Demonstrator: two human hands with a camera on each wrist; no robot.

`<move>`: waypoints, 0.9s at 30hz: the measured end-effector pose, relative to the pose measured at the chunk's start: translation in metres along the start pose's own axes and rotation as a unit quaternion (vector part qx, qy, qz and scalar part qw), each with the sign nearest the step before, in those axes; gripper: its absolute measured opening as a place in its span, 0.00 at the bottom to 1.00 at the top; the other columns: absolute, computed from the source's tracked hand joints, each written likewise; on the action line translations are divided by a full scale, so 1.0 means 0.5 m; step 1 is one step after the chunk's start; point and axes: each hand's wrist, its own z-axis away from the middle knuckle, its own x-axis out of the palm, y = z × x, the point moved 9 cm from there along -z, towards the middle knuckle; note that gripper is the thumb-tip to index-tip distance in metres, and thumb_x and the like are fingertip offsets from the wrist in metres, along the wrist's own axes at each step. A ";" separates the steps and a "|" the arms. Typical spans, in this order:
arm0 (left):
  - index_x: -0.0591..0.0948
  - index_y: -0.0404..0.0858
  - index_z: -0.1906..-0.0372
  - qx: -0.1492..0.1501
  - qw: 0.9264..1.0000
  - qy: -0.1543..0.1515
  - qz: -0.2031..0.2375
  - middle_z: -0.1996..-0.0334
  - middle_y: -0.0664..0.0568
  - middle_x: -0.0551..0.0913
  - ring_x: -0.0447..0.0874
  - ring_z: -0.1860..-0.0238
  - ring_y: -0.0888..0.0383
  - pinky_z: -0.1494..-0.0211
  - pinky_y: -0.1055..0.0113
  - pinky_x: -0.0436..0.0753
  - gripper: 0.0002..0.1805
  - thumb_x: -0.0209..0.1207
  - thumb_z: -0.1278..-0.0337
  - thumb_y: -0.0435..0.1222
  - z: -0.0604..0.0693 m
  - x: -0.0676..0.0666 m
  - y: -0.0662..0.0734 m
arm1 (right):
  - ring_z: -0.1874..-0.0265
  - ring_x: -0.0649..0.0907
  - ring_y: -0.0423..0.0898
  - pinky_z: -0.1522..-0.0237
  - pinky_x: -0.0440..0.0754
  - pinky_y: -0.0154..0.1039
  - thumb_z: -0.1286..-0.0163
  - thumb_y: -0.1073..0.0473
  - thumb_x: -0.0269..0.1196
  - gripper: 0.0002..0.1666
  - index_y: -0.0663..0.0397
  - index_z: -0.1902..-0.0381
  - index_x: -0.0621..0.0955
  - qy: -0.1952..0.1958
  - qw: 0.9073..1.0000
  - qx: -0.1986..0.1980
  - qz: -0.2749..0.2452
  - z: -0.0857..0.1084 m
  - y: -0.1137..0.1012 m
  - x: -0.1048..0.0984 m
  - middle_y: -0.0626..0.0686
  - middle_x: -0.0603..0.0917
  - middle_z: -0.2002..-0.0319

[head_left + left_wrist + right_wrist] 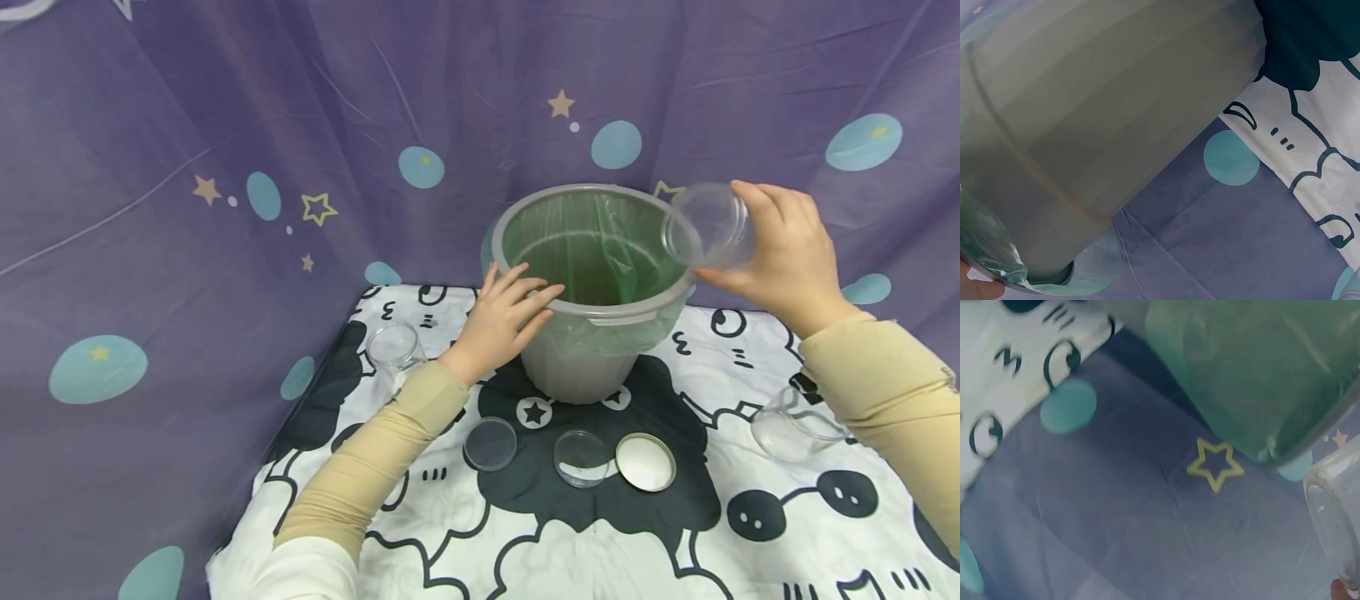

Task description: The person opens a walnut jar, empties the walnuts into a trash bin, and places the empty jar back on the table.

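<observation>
A grey trash can point(577, 375) lined with a green plastic bag point(615, 333) stands upright on the cloth. My left hand point(495, 325) rests on its near left rim, fingers spread and fairly straight over the edge. In the left wrist view, a bit of the left hand point(982, 289) touches the rim from outside. At the right side of the can, my right hand point(795, 250) grips a clear jar point(701, 225), tilted with its mouth toward the can opening. Only part of this jar point(1338, 512) shows in the right wrist view. I see nothing inside it.
Before the can lie a clear dark-looking disc point(490, 444), a clear round lid point(581, 458) and a gold-rimmed white lid point(646, 462). One clear jar point(393, 346) is at the left, another point(795, 429) at the right. A purple curtain point(225, 100) hangs behind.
</observation>
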 end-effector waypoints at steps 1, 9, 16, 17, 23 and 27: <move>0.76 0.48 0.39 0.000 1.000 0.000 0.001 0.46 0.49 0.78 0.64 0.32 0.45 0.28 0.40 0.51 0.19 0.54 0.34 0.43 0.000 0.000 0.000 | 0.47 0.71 0.67 0.43 0.67 0.60 0.75 0.55 0.75 0.58 0.56 0.38 0.70 0.002 1.000 0.020 -0.011 0.008 0.007 0.002 0.67 0.75 0.46; 0.76 0.48 0.39 0.000 1.000 0.000 0.000 0.46 0.50 0.78 0.64 0.32 0.45 0.28 0.40 0.51 0.20 0.54 0.34 0.43 0.001 0.000 0.001 | 0.45 0.70 0.64 0.41 0.63 0.56 0.70 0.63 0.78 0.61 0.46 0.33 0.65 0.030 0.975 0.198 -0.099 0.076 0.059 0.004 0.63 0.75 0.45; 0.76 0.48 0.39 0.000 1.000 0.003 0.000 0.46 0.49 0.78 0.64 0.32 0.45 0.28 0.39 0.51 0.19 0.54 0.34 0.43 0.000 -0.002 0.002 | 0.45 0.71 0.54 0.46 0.64 0.30 0.65 0.64 0.78 0.60 0.33 0.32 0.64 0.013 0.955 0.274 -0.111 0.139 0.091 0.019 0.58 0.74 0.43; 0.76 0.48 0.39 0.000 1.000 0.003 0.000 0.46 0.49 0.78 0.64 0.32 0.45 0.28 0.39 0.51 0.19 0.54 0.34 0.43 0.000 -0.002 0.002 | 0.45 0.71 0.53 0.48 0.63 0.26 0.63 0.63 0.78 0.60 0.30 0.32 0.63 0.005 0.952 0.284 -0.112 0.149 0.097 0.023 0.58 0.74 0.42; 0.76 0.47 0.39 -0.001 1.000 0.004 0.003 0.47 0.48 0.79 0.64 0.32 0.45 0.28 0.39 0.51 0.20 0.54 0.34 0.43 0.000 -0.003 0.002 | 0.44 0.70 0.54 0.52 0.61 0.24 0.57 0.57 0.77 0.60 0.28 0.30 0.58 -0.034 0.939 0.322 -0.120 0.207 0.124 0.049 0.59 0.71 0.40; 0.76 0.47 0.39 0.000 1.000 0.004 0.003 0.47 0.48 0.79 0.64 0.32 0.45 0.29 0.39 0.51 0.19 0.54 0.34 0.42 -0.001 -0.002 0.002 | 0.45 0.70 0.56 0.52 0.61 0.25 0.56 0.57 0.77 0.60 0.35 0.29 0.57 -0.041 0.934 0.335 -0.122 0.239 0.136 0.060 0.60 0.70 0.40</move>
